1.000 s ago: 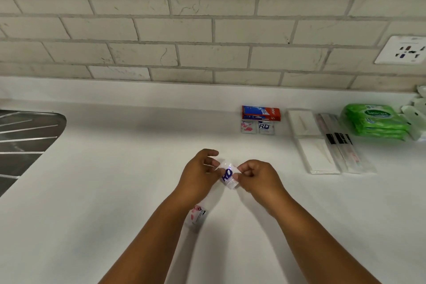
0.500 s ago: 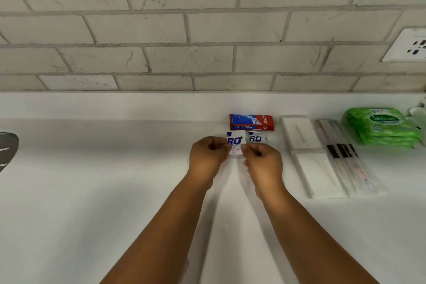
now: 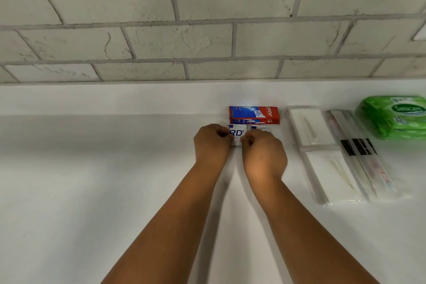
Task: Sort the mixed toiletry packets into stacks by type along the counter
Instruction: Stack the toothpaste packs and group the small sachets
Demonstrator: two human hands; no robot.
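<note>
A small white sachet (image 3: 236, 134) printed with blue "RD" letters is pinched between my left hand (image 3: 212, 143) and my right hand (image 3: 262, 152), low over the white counter (image 3: 115, 180). It sits just in front of two stacked red and blue toothpaste boxes (image 3: 253, 115). A second white sachet (image 3: 259, 127) lies to its right, mostly hidden behind my right hand. Whether the held sachet touches the counter, I cannot tell.
To the right lie two flat white packets (image 3: 309, 129) end to end, then several clear-wrapped toothbrushes (image 3: 359, 152), then stacked green wet-wipe packs (image 3: 396, 117). A grey brick-tile wall (image 3: 207, 30) rises behind the counter's low white ledge.
Both hands carried the RD sachet from the middle of the counter back to the spot in front of the toothpaste boxes and lowered it there. My view has moved closer.
</note>
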